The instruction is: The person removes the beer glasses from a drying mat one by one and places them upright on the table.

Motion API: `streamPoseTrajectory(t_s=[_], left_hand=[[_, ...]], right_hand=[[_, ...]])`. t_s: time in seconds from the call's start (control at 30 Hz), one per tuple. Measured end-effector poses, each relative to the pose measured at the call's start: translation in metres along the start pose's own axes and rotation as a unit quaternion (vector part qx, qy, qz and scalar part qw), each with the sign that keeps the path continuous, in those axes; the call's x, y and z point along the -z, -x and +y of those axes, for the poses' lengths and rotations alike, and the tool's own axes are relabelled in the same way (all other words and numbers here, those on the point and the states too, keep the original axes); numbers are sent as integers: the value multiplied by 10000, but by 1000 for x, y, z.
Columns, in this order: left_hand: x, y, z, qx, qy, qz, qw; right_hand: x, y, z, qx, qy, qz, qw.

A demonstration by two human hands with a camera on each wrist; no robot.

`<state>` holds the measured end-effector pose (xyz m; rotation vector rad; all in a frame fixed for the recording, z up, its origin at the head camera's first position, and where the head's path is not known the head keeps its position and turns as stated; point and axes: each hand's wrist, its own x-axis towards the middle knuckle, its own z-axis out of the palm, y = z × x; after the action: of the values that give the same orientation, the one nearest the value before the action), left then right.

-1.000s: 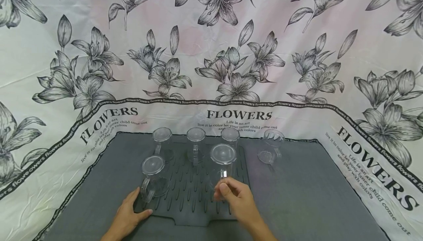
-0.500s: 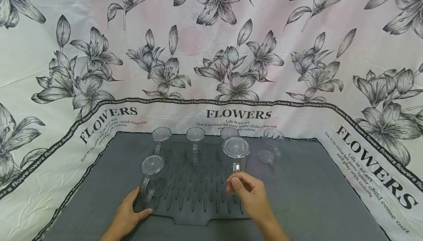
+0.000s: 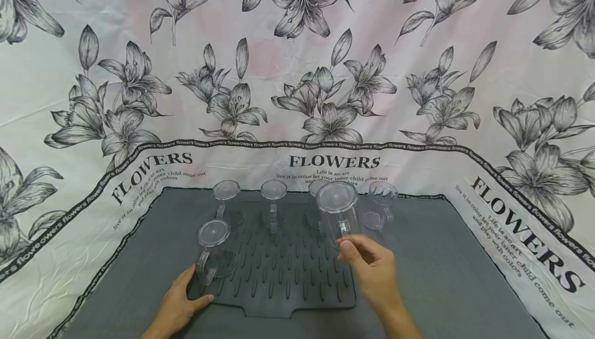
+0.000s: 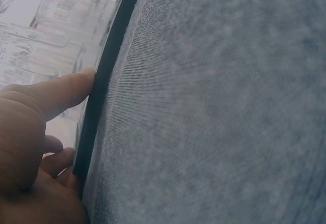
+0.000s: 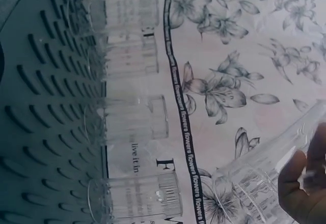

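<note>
My right hand (image 3: 372,272) pinches the handle of a clear mug (image 3: 337,199) between thumb and fingers. The mug is upside down and tilted, lifted over the right side of a dark ribbed drying mat (image 3: 269,305). In the right wrist view the same mug (image 5: 244,188) slants at the lower right. My left hand (image 3: 178,297) rests at the mat's front left corner, thumb along the front edge, fingers along the left side. Just beyond it an upside-down clear mug (image 3: 216,248) stands on the mat, handle toward me.
Along the back of the mat stand upside-down clear mugs at left (image 3: 228,204), middle (image 3: 273,204) and right (image 3: 316,210), the last partly hidden by the held mug. Another clear mug (image 3: 382,199) stands off the mat to the right. A flower-printed cloth (image 3: 297,96) hangs behind the grey tabletop (image 3: 441,277).
My right hand has carried the mug up and to the right from the mat's front right, and the mug now tilts. My left hand stays at the mat corner.
</note>
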<state>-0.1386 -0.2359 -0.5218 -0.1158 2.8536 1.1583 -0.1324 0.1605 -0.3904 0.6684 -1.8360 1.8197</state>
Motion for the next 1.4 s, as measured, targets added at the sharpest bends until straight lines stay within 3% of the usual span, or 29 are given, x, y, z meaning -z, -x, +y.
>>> streamPoseTrajectory(t_s=[0.13, 0.33, 0.4, 0.67, 0.97, 1.13, 1.27, 1.4], left_hand=[[-1, 1, -1, 47, 23, -28, 10000], [-1, 1, -2, 46, 79, -36, 10000], [-2, 1, -3, 36, 76, -32, 10000], [-1, 1, -3, 55, 41, -61, 10000], [4, 1, 2, -118, 227, 14, 9997], [18, 1, 9, -92, 853, -32, 9963], [40, 4, 22, 101, 1667, -99, 9859], [62, 10, 40, -54, 1937, 205, 9808]], right_hand=[[2, 1, -1, 305, -103, 132, 9994], [4, -1, 4, 1548, -102, -73, 9879], [3, -2, 5, 1792, -44, -103, 9838], [1, -4, 1, 2072, 145, -39, 9782], [-5, -8, -21, 2476, 523, -4, 9674], [-6, -13, -28, 2776, 818, 3, 9572], [-7, -15, -31, 2956, 1134, 45, 9485], [-8, -16, -33, 3096, 1259, 71, 9425]])
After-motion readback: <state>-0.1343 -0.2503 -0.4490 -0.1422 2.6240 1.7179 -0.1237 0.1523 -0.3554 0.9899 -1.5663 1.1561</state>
